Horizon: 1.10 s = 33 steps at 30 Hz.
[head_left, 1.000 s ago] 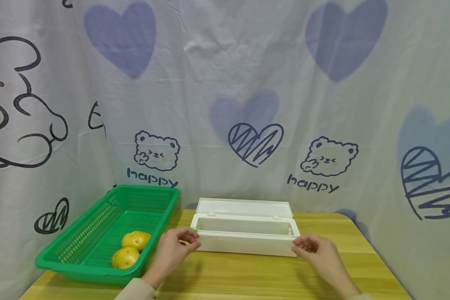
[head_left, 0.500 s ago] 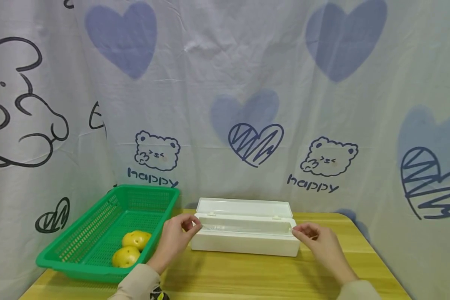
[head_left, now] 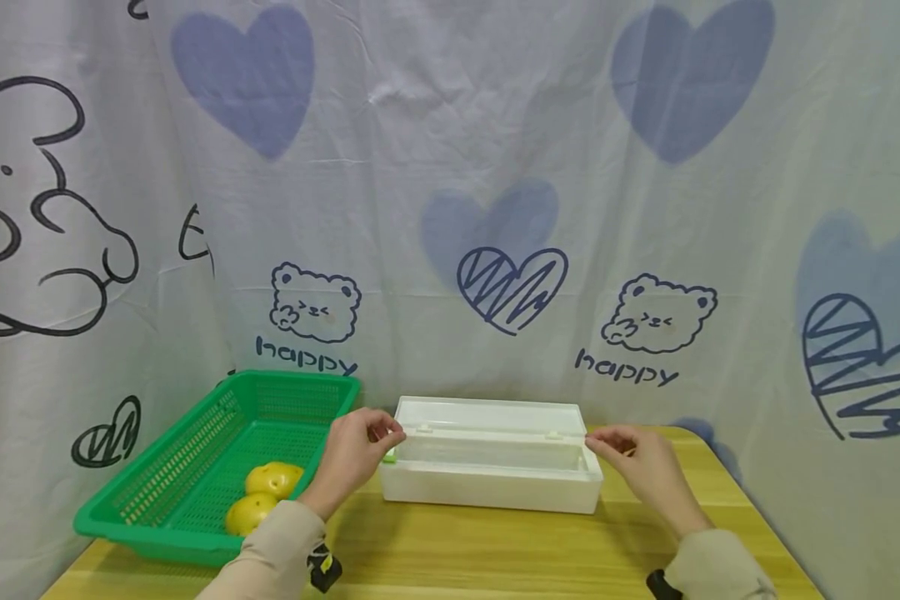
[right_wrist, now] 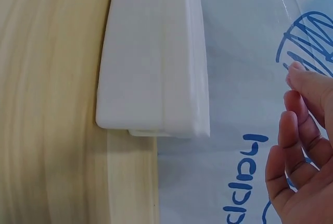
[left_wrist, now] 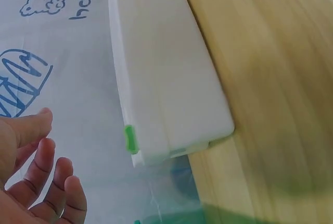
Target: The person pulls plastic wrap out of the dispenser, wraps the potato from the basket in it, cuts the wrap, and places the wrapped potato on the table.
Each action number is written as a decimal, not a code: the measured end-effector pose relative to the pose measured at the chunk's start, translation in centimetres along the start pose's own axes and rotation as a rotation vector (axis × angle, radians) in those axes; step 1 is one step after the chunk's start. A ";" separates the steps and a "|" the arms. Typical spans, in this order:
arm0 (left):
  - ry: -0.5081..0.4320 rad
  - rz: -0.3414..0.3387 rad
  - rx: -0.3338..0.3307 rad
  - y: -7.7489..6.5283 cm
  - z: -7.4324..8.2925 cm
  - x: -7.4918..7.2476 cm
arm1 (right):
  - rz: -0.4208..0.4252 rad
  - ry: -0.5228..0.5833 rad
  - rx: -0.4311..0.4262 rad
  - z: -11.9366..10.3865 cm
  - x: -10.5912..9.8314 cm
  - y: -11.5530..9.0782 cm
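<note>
Head view—left hand (head_left: pixel 356 454) and right hand (head_left: pixel 637 467) flank a white box (head_left: pixel 491 487).

text: "happy" (head_left: pixel 306 356); "happy" (head_left: pixel 626 367) | on: backdrop cloth (head_left: pixel 487 125) | under: bear drawings (head_left: pixel 315 302)

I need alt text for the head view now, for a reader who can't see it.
A person's left hand and right hand, fingertips pinched together, hover near opposite ends of an open white box on a wooden table. To its left sits a green basket holding two yellow potatoes; a heart-and-bear patterned cloth hangs behind.
</note>
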<state>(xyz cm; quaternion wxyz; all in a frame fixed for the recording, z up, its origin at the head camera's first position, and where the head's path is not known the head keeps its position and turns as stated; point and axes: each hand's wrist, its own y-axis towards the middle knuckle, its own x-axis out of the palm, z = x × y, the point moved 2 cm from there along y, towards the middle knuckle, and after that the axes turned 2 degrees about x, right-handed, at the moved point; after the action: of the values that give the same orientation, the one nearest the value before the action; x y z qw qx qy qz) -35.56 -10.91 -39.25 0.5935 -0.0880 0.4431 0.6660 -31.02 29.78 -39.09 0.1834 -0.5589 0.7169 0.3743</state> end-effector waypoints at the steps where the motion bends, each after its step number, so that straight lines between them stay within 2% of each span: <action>1: 0.008 -0.005 0.003 0.1 0.1 0.0 | 0.000 -0.004 -0.006 0.0 -0.1 0.1; 8: 0.055 -0.012 0.028 1.2 0.4 -0.5 | -0.012 -0.013 0.007 0.0 -0.3 0.9; 14: 0.072 -0.040 0.019 1.8 0.5 -0.9 | 0.011 -0.029 -0.005 0.0 -0.5 1.3; 21: 0.047 -0.141 0.014 2.0 0.5 -1.0 | 0.038 -0.044 -0.050 0.3 -0.5 1.5; 27: 0.023 -0.173 0.021 2.5 0.4 -1.0 | 0.037 -0.041 -0.035 0.1 -0.7 1.5; 33: 0.003 -0.203 0.015 2.6 0.6 -1.2 | 0.028 -0.026 -0.057 -0.2 -1.0 1.2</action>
<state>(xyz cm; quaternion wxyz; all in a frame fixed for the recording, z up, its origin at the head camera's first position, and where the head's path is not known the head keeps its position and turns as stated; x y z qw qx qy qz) -37.22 -11.12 -36.83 0.6579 -0.1291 0.4378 0.5990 -31.80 30.38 -37.93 0.1713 -0.5490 0.7112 0.4043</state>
